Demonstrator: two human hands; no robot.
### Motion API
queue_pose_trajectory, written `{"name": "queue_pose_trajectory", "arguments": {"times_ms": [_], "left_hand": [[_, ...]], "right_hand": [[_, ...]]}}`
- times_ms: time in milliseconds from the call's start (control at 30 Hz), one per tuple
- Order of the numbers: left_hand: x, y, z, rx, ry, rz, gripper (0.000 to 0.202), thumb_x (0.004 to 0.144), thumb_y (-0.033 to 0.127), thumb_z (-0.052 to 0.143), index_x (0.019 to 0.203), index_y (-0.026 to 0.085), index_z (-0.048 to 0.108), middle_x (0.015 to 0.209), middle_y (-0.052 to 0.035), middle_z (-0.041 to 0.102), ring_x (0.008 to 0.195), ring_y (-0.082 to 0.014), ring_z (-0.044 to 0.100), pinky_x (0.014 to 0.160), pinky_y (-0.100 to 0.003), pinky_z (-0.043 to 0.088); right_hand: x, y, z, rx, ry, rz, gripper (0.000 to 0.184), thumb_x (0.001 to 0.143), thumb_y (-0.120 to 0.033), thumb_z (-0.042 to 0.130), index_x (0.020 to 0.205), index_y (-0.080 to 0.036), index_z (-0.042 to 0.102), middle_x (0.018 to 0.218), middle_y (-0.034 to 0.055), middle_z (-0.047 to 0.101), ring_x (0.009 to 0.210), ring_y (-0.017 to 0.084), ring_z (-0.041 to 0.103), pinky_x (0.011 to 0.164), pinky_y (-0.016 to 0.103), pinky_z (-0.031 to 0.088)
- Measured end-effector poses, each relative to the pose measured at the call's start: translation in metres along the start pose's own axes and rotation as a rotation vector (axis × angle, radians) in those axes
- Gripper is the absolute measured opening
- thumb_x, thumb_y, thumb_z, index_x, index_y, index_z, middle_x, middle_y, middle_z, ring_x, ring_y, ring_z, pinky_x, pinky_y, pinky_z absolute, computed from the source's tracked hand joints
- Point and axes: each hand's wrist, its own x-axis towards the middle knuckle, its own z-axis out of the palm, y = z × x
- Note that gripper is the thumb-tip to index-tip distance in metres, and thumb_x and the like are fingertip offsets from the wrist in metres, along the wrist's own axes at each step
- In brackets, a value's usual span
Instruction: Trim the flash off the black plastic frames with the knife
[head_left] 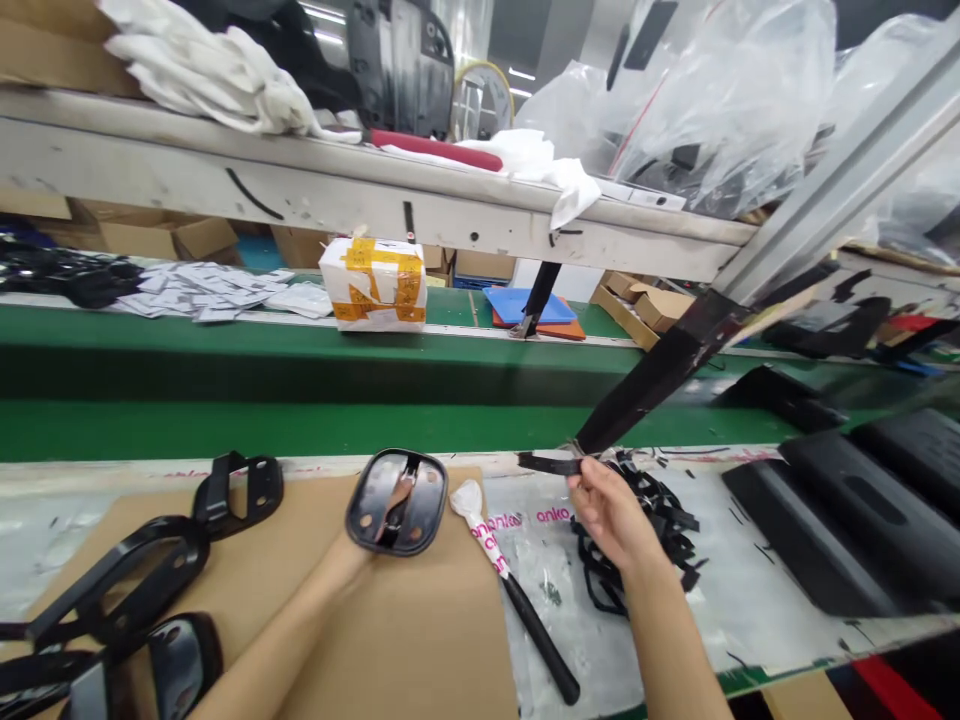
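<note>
My left hand (pixel 358 556) grips a glossy black plastic piece (pixel 415 512), rounded and square, with holes and a central slot. Fingers show through the slot; the rest of the hand is behind the piece. My right hand (pixel 611 512) pinches one end of a short black strip (pixel 547 464), which points left. Under and beside that hand lies a tangled heap of black strips (pixel 667 510). Between my hands is a black-handled tool (pixel 541 640), its upper end wrapped in white, pink-lettered material. More black looped plastic pieces (pixel 240 492) lie at the left.
A cardboard sheet (pixel 427 630) covers the bench below my left hand. Larger black panels (pixel 817 540) lie at the right. A slanting post (pixel 652 385) rises beyond my right hand to a shelf (pixel 450 200). A taped white box (pixel 375 285) stands behind the green conveyor (pixel 300 430).
</note>
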Motion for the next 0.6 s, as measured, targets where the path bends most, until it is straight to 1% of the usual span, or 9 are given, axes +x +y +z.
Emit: {"name": "queue_pose_trajectory", "arguments": {"times_ms": [67, 133, 167, 233, 300, 367, 433, 500, 600], "left_hand": [[0.009, -0.009, 0.015, -0.291, -0.04, -0.093, 0.066, 0.062, 0.072, 0.084, 0.1, 0.019, 0.077, 0.062, -0.0019, 0.061, 0.058, -0.0236, 0.063, 0.045, -0.028, 0.049], [0.018, -0.013, 0.025, -0.451, -0.057, -0.122, 0.063, 0.062, 0.067, 0.084, 0.101, 0.018, 0.074, 0.055, 0.0034, 0.051, 0.048, -0.0177, 0.053, 0.039, -0.023, 0.04], [0.024, -0.013, 0.028, -0.488, -0.059, -0.122, 0.06, 0.065, 0.064, 0.083, 0.102, 0.019, 0.073, 0.053, 0.0048, 0.049, 0.047, -0.0162, 0.05, 0.039, -0.022, 0.038], [0.033, -0.015, 0.031, -0.526, -0.043, -0.092, 0.052, 0.069, 0.059, 0.081, 0.1, 0.019, 0.072, 0.052, 0.0061, 0.048, 0.047, -0.0143, 0.047, 0.041, -0.021, 0.037], [0.04, -0.018, 0.029, -0.562, 0.016, -0.053, 0.048, 0.066, 0.055, 0.084, 0.095, 0.019, 0.071, 0.054, 0.0055, 0.051, 0.05, -0.0138, 0.05, 0.046, -0.021, 0.04], [0.043, -0.023, 0.025, -0.608, 0.089, -0.048, 0.046, 0.061, 0.051, 0.088, 0.089, 0.018, 0.071, 0.063, 0.002, 0.061, 0.058, -0.0156, 0.057, 0.053, -0.023, 0.047], [0.045, -0.027, 0.019, -0.641, 0.139, -0.068, 0.045, 0.06, 0.049, 0.089, 0.087, 0.017, 0.072, 0.075, -0.0032, 0.071, 0.068, -0.0194, 0.064, 0.061, -0.026, 0.053], [0.046, -0.028, 0.013, -0.666, 0.149, -0.09, 0.046, 0.061, 0.048, 0.09, 0.089, 0.016, 0.074, 0.083, -0.0065, 0.076, 0.074, -0.0219, 0.069, 0.066, -0.029, 0.056], [0.049, -0.028, 0.005, -0.708, 0.111, -0.147, 0.05, 0.064, 0.049, 0.092, 0.096, 0.014, 0.076, 0.087, -0.0094, 0.078, 0.077, -0.0244, 0.072, 0.068, -0.031, 0.059]], "right_hand": [[-0.007, 0.013, 0.028, -0.022, -0.047, -0.013, 0.042, 0.074, -0.057, 0.091, 0.084, -0.023, 0.068, 0.076, 0.0026, 0.072, 0.043, 0.01, 0.05, 0.033, 0.02, 0.036], [-0.014, 0.026, 0.057, -0.069, -0.096, -0.064, 0.037, 0.08, -0.054, 0.088, 0.09, -0.022, 0.074, 0.081, 0.0048, 0.074, 0.048, 0.014, 0.059, 0.04, 0.025, 0.047], [-0.017, 0.034, 0.071, -0.126, -0.121, -0.126, 0.031, 0.086, -0.051, 0.084, 0.095, -0.022, 0.077, 0.084, 0.0056, 0.075, 0.05, 0.014, 0.06, 0.044, 0.026, 0.049], [-0.022, 0.049, 0.096, -0.384, -0.181, -0.383, 0.021, 0.101, -0.041, 0.069, 0.103, -0.024, 0.081, 0.09, 0.0067, 0.075, 0.061, 0.017, 0.066, 0.055, 0.03, 0.054], [-0.022, 0.064, 0.115, -0.637, -0.25, -0.626, 0.024, 0.107, -0.029, 0.057, 0.112, -0.025, 0.08, 0.097, 0.0082, 0.075, 0.078, 0.022, 0.072, 0.068, 0.033, 0.058], [-0.019, 0.078, 0.128, -0.83, -0.299, -0.765, 0.029, 0.108, -0.021, 0.051, 0.119, -0.024, 0.077, 0.1, 0.0094, 0.075, 0.086, 0.024, 0.074, 0.073, 0.033, 0.058], [-0.012, 0.09, 0.134, -0.978, -0.338, -0.828, 0.032, 0.109, -0.018, 0.046, 0.121, -0.022, 0.076, 0.099, 0.01, 0.074, 0.082, 0.024, 0.074, 0.07, 0.032, 0.057], [-0.006, 0.099, 0.136, -1.062, -0.4, -0.85, 0.032, 0.109, -0.017, 0.045, 0.12, -0.02, 0.075, 0.1, 0.0106, 0.073, 0.085, 0.024, 0.074, 0.07, 0.031, 0.056], [0.0, 0.111, 0.133, -1.07, -0.463, -0.837, 0.031, 0.11, -0.017, 0.045, 0.122, -0.02, 0.073, 0.101, 0.0096, 0.071, 0.086, 0.022, 0.072, 0.073, 0.03, 0.056]]}}
